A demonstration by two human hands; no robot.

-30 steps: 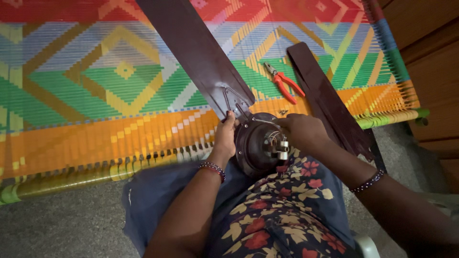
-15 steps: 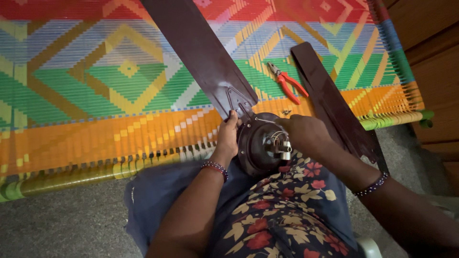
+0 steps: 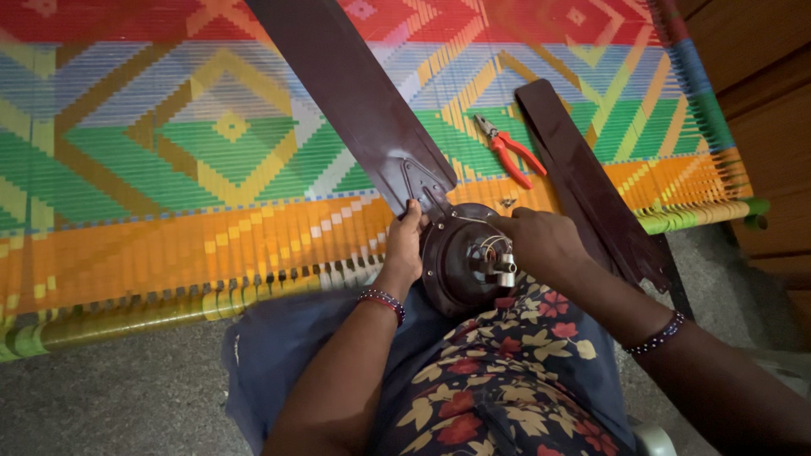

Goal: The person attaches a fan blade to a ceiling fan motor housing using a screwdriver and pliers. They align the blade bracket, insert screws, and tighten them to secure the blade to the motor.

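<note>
A dark brown ceiling fan motor [image 3: 466,257] is resting on the person's lap, at the near edge of a brightly woven cot [image 3: 169,169]. The left hand [image 3: 404,245] is gripping the motor's left rim, fingers curled against the bracket where a long brown fan blade [image 3: 346,93] is running far and left over the cot. The right hand [image 3: 541,241] is closing over the motor's right side, beside the wires and metal shaft at its centre. A second blade [image 3: 583,177] is lying to the right, with red-handled pliers [image 3: 511,152] just left of it on the weave.
</note>
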